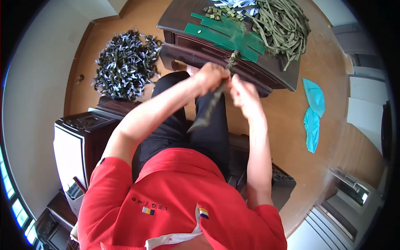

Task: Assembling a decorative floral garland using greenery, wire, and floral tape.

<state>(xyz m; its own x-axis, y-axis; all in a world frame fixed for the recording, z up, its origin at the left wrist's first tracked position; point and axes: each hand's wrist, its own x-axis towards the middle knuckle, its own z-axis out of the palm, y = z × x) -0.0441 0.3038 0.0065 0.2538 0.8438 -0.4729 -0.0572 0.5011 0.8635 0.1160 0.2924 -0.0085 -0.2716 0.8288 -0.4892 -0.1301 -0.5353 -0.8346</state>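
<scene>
Hands first, in the head view: our left hand (211, 77) is curled tight around the upper part of an olive strap (210, 107), which hangs from the fist toward 7 o'clock over our dark trousers. Our right hand (242, 92) sits just beside it at 4 o'clock, fingers drawn together as if pinching the same strap, though the exact pinch is hidden from us. At 12 o'clock of the fists a small buckle (233, 56) sits at the strap's top end, by the edge of the dark table (287, 77).

We judge the step in hand to be fitting or threading the strap at its buckle end. The next move, as we see it, calls for a steady pull with both hands kept close, so the strap stays flat and does not twist.

On the table lie a green template (216, 35) and a strap heap (283, 25) at 1 o'clock. A pile of pieces (125, 62) lies on the floor at 10 o'clock, and teal gloves (312, 108) at 3 o'clock.
</scene>
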